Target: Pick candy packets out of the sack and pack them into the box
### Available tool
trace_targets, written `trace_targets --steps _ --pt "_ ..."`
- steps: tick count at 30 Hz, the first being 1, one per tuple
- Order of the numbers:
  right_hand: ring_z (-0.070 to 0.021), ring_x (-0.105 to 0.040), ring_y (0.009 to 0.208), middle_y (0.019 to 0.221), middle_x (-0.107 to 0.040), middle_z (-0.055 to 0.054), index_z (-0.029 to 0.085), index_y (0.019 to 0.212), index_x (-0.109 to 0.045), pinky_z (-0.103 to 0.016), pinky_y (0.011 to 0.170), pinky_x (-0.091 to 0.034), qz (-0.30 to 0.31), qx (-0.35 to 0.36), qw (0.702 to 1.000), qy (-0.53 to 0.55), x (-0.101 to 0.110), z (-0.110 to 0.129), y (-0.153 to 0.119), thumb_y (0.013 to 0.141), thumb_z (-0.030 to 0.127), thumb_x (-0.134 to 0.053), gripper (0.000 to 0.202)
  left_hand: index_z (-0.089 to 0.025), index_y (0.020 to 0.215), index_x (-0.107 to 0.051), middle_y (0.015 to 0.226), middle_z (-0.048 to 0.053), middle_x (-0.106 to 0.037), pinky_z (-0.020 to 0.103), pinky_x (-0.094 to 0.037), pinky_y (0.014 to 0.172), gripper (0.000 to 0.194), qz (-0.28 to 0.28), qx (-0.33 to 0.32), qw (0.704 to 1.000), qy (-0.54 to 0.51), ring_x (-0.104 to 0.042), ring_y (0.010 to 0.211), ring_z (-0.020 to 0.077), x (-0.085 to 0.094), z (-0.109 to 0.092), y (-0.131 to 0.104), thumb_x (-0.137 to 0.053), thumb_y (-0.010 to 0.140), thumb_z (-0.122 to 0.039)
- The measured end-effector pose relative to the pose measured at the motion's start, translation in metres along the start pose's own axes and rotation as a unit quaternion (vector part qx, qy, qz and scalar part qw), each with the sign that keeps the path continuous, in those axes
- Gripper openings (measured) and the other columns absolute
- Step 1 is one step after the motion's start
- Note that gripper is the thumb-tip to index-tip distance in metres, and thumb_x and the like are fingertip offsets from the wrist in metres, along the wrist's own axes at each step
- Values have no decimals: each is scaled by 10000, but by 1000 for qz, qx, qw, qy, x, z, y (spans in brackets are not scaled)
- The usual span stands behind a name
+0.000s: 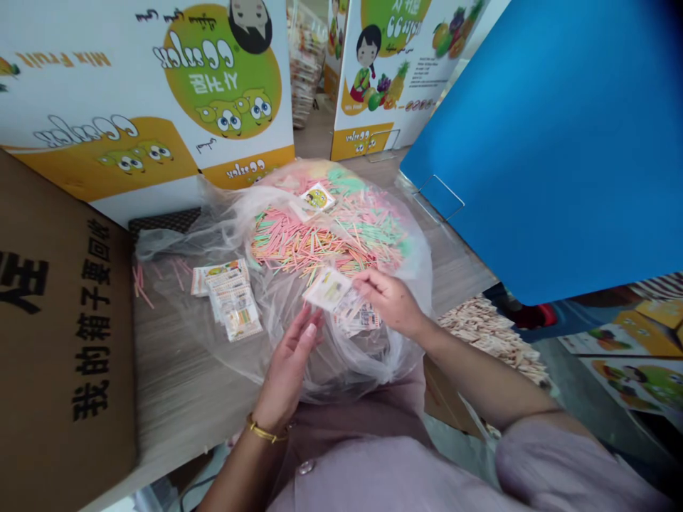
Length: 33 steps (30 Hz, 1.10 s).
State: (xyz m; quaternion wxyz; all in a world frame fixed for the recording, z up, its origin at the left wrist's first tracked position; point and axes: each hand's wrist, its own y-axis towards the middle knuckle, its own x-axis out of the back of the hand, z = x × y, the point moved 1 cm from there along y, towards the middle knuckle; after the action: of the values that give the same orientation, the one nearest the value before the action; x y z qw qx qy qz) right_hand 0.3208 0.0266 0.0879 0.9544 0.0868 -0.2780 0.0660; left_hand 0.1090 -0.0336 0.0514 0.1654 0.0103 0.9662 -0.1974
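Note:
My right hand (398, 302) pinches a small white printed packet (326, 287) by its right end, above a clear plastic bag. My left hand (291, 348) is just below the packet's left end, fingers extended and slightly apart. I cannot tell whether its fingertips touch the packet. Under my right hand lie several more printed packets (360, 321) on the bag. Thin pink, green and yellow sticks (299, 242) fill the big plastic bag (419, 259), and a small card with a green round picture (316, 198) rests on them. To the left, several packets (229, 295) lie overlapping.
White, green and orange printed boxes (107, 92) stand along the back. A brown carton (64, 341) walls the left side, and a blue panel (560, 156) slants in at right. Loose sticks (141, 286) lie on the table (171, 384). Many packets (488, 331) are piled lower right.

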Motion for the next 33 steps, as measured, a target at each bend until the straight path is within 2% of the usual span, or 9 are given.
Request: trace_targets --steps 3,7,10,12,17,22,25,28,33 --pt "-134 -620 743 810 -680 8 200 933 -661 -241 689 -441 91 5 994 52 -32 16 1 998 371 -513 236 -187 1124 -716 1198 97 -738 307 -561 879 450 -19 60 987 -150 -700 1034 208 -7 2 7 -799 775 -458" --pt "-147 -632 782 855 -702 -2 213 1005 -682 -256 718 -427 176 20 983 -36 -50 5 24 1007 360 -523 216 -179 1038 -710 1012 36 -763 235 -565 717 359 -140 63 971 -183 -702 803 131 14 -1 15 -847 729 -299" --pt "-201 -622 943 994 -700 -77 184 1024 -698 -309 840 -439 117 81 971 -191 -42 -15 62 1015 246 -489 219 -209 1094 -696 1034 25 -757 207 -526 581 409 -190 49 968 -154 -698 745 128 32 -3 17 -841 717 -271" --pt "-235 -578 1033 1095 -661 -124 163 1122 -688 -353 911 -431 74 143 941 -296 -39 -25 91 1006 159 -444 270 -226 1103 -696 1052 17 -750 182 -471 505 434 -197 36 969 -146 -682 712 114 37 -4 19 -846 700 -283" --pt "-301 -483 1162 1240 -602 -148 170 1301 -604 -425 954 -406 99 279 836 -463 -64 -28 144 983 118 -457 354 -210 1068 -690 896 -25 -711 181 -401 438 506 -179 18 974 -138 -581 595 76 32 -4 20 -877 634 -392" --pt "-325 -495 1147 1247 -617 -165 135 1248 -602 -460 933 -400 116 308 792 -514 -92 -25 166 988 131 -424 315 -218 1034 -652 843 -32 -677 200 -368 446 525 -180 38 980 -78 -576 566 92 31 -5 20 -840 645 -516" --pt "-332 -485 1185 1258 -621 -185 91 1274 -576 -470 971 -382 123 307 783 -526 -98 -24 168 987 118 -386 345 -228 1050 -648 812 -37 -664 201 -331 434 512 -190 44 979 -65 -575 557 101 36 -6 22 -812 670 -528" --pt "-344 -486 1188 1243 -627 -206 62 1257 -576 -486 997 -364 133 299 781 -532 -96 -21 165 985 116 -360 351 -220 1048 -664 772 -48 -633 202 -326 405 477 -197 4 978 -72 -495 530 88 42 -5 23 -804 690 -503" --pt "-362 -506 1119 1157 -630 -244 41 1192 -579 -507 974 -364 114 291 813 -491 -85 -16 159 999 108 -260 378 -217 1025 -687 806 -22 -668 196 -375 402 475 -197 -7 978 -70 -519 570 106 48 -3 25 -825 673 -505"
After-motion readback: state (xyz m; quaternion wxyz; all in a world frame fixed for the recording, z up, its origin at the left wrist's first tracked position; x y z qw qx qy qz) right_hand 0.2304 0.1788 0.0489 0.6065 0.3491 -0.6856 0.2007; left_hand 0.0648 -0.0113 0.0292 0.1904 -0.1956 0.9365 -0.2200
